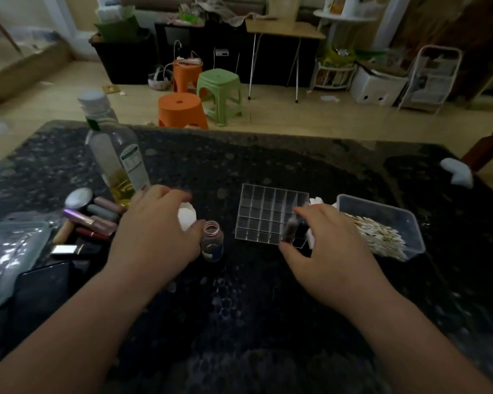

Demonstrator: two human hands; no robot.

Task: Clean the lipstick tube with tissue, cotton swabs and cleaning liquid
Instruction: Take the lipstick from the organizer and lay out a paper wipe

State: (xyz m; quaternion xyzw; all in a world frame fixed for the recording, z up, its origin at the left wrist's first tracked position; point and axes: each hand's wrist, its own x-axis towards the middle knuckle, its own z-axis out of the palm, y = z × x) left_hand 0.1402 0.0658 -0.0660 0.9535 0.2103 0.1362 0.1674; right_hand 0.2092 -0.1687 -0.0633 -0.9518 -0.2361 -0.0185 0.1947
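Observation:
My left hand (157,231) holds a crumpled white tissue (186,218) just left of a small open glass bottle (212,241) with a little clear liquid. My right hand (330,245) grips a dark lipstick tube (289,230) at the front right corner of a clear acrylic grid organizer (265,211). A clear tub (396,220) of wooden cotton swabs (379,237) lies to the right. Several more lipstick tubes (94,220) are piled at the left.
A tall clear bottle (114,155) with yellowish liquid stands at the back left of the dark stone table (239,294). A plastic lid (9,251), a dark phone (43,288) and a small mirror (76,198) lie at the left. Another tissue (457,172) rests at the far right edge.

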